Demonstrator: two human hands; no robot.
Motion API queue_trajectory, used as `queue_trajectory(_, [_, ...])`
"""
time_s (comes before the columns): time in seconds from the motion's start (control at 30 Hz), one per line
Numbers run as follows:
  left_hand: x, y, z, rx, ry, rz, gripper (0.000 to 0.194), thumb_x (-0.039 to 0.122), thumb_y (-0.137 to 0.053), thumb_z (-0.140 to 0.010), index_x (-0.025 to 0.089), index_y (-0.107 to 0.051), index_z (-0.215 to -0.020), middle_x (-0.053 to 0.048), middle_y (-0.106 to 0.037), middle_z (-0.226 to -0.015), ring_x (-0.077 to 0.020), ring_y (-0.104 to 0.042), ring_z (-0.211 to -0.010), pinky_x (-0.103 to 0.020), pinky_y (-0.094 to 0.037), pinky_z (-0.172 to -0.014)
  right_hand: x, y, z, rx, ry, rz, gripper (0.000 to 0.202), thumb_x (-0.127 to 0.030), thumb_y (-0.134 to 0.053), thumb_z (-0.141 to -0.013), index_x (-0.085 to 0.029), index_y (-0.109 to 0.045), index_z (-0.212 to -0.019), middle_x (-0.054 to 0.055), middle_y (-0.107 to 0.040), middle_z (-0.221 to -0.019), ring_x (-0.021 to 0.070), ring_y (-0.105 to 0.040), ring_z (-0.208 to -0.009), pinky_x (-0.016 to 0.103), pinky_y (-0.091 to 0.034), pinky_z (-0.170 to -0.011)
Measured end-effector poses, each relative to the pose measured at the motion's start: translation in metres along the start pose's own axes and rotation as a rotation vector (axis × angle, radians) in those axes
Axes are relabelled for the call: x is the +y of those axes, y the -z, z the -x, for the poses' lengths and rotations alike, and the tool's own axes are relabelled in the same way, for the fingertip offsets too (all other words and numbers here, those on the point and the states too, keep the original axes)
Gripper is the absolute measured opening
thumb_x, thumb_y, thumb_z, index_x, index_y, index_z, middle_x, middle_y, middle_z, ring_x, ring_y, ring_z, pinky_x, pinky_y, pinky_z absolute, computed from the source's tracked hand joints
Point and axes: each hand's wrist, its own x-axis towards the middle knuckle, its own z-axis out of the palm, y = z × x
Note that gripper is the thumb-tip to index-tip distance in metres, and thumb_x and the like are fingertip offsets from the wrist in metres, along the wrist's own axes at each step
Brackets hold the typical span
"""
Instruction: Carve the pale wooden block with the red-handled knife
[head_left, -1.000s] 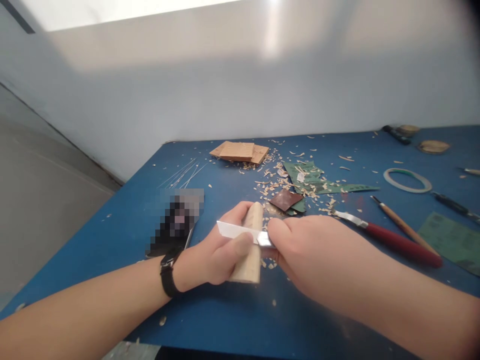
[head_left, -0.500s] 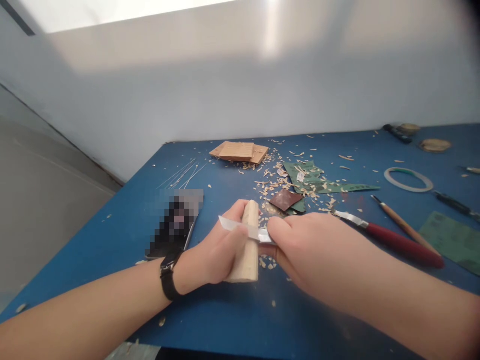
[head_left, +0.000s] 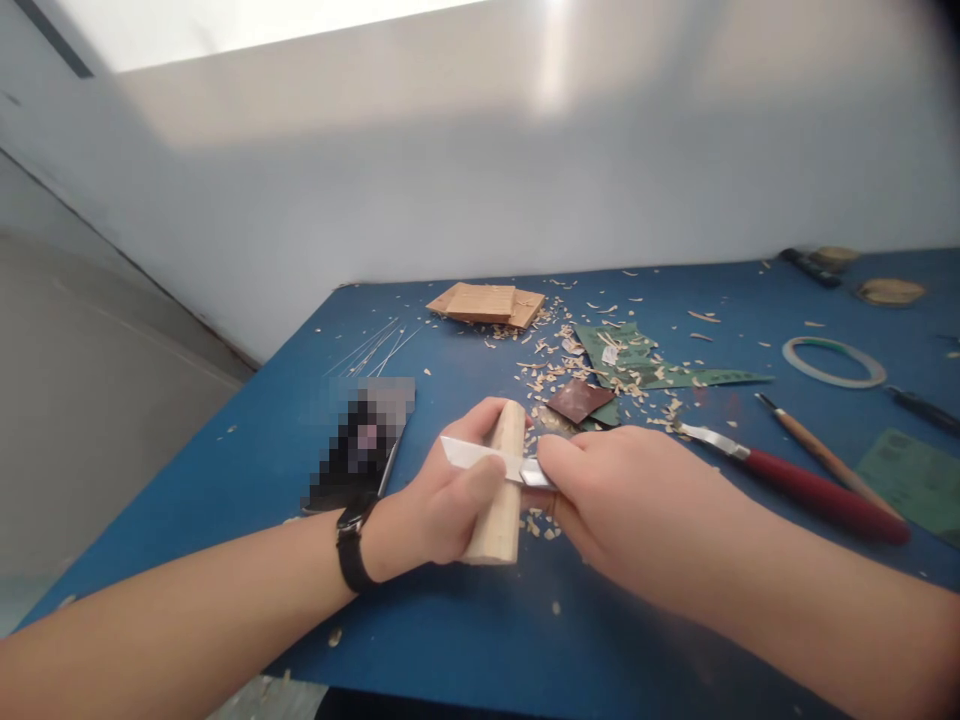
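Observation:
A pale wooden block [head_left: 496, 535] is gripped in my left hand [head_left: 450, 495], whose fingers wrap round its far left side. Closed round the handle of a knife [head_left: 480, 458] is my right hand [head_left: 600, 480], just right of the block. The knife's blade lies across the top of the wood and points left, with my left thumb against it. Most of the knife's handle is hidden in my right hand. Wood shavings [head_left: 540, 522] lie on the blue table beside the block.
A phone [head_left: 360, 445] lies left, behind it thin wires [head_left: 375, 348]. Wooden boards [head_left: 481, 303] sit at the back. Brown sandpaper [head_left: 579, 400] and green sheets [head_left: 619, 350] lie among shavings. Rightward are a red-handled tool [head_left: 817, 492], a wooden-handled tool [head_left: 814, 445] and a tape ring [head_left: 795, 365].
The whole view has shifted slightly, so the table's things appear a little further right. Both hands keep their holds, and the blade still lies across the block.

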Motion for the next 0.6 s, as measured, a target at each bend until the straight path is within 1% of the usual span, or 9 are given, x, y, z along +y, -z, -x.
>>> queue_trajectory(0.1, [-0.004, 0.001, -0.003, 0.023, -0.012, 0.014, 0.062, 0.081, -0.073, -0.095, 0.024, -0.067, -0.12, -0.003, -0.057, -0.099, -0.016, -0.051, -0.079, -0.025, -0.047, -0.067, 0.002, -0.002, -0.005, 0.01, -0.027, 0.005, 0.012, -0.034, -0.058, -0.11, -0.027, -0.067, -0.112, 0.007, -0.075, -0.088, 0.0286, -0.07, -0.07, 0.038, -0.028, -0.055])
queue_trajectory(0.2, [-0.004, 0.0, -0.006, 0.04, 0.002, 0.022, 0.059, 0.08, -0.071, -0.097, 0.023, -0.066, -0.112, 0.0, -0.055, -0.09, -0.0138, -0.047, -0.072, -0.024, -0.044, -0.064, 0.005, -0.001, -0.009, 0.031, -0.047, 0.006, 0.019, -0.039, -0.056, -0.113, -0.025, -0.068, -0.116, 0.009, -0.076, -0.091, 0.0299, -0.071, -0.074, 0.038, -0.03, -0.056])
queue_trajectory(0.3, [0.002, -0.001, -0.006, 0.048, 0.033, -0.031, 0.061, 0.083, -0.065, -0.099, 0.024, -0.066, -0.113, -0.002, -0.057, -0.094, -0.0166, -0.051, -0.077, -0.027, -0.049, -0.069, 0.006, 0.002, -0.007, 0.038, -0.04, -0.009, 0.022, -0.042, -0.055, -0.114, -0.025, -0.068, -0.116, 0.009, -0.077, -0.092, 0.0294, -0.071, -0.074, 0.038, -0.031, -0.056])
queue_trajectory(0.37, [0.006, -0.001, -0.004, 0.039, 0.034, -0.076, 0.069, 0.09, -0.061, -0.096, 0.025, -0.066, -0.117, -0.004, -0.057, -0.099, -0.0199, -0.052, -0.084, -0.03, -0.052, -0.074, 0.004, 0.004, -0.003, 0.029, -0.02, -0.026, 0.017, -0.038, -0.057, -0.113, -0.026, -0.069, -0.114, 0.008, -0.077, -0.091, 0.0284, -0.07, -0.072, 0.038, -0.031, -0.055])
queue_trajectory(0.47, [0.008, 0.0, 0.0, 0.005, 0.01, -0.106, 0.082, 0.099, -0.063, -0.086, 0.026, -0.066, -0.124, -0.005, -0.056, -0.102, -0.0226, -0.052, -0.087, -0.032, -0.054, -0.074, -0.001, 0.006, 0.002, -0.013, 0.015, -0.051, 0.006, -0.026, -0.064, -0.106, -0.028, -0.069, -0.107, 0.004, -0.077, -0.088, 0.0254, -0.067, -0.067, 0.038, -0.03, -0.054])
queue_trajectory(0.53, [0.007, 0.001, 0.001, -0.003, 0.006, -0.096, 0.082, 0.098, -0.065, -0.086, 0.027, -0.067, -0.127, -0.005, -0.057, -0.102, -0.0226, -0.052, -0.086, -0.032, -0.052, -0.072, -0.004, 0.007, 0.003, -0.046, 0.017, -0.058, 0.006, -0.023, -0.067, -0.101, -0.028, -0.069, -0.103, 0.003, -0.077, -0.085, 0.0241, -0.065, -0.064, 0.038, -0.028, -0.053])
queue_trajectory(0.6, [0.006, 0.001, 0.001, 0.0, -0.002, -0.071, 0.077, 0.093, -0.069, -0.088, 0.026, -0.067, -0.125, -0.005, -0.057, -0.101, -0.0213, -0.053, -0.083, -0.031, -0.051, -0.07, -0.004, 0.007, 0.002, -0.065, 0.01, -0.06, 0.005, -0.023, -0.068, -0.1, -0.028, -0.07, -0.101, 0.002, -0.076, -0.084, 0.0242, -0.065, -0.063, 0.037, -0.027, -0.053])
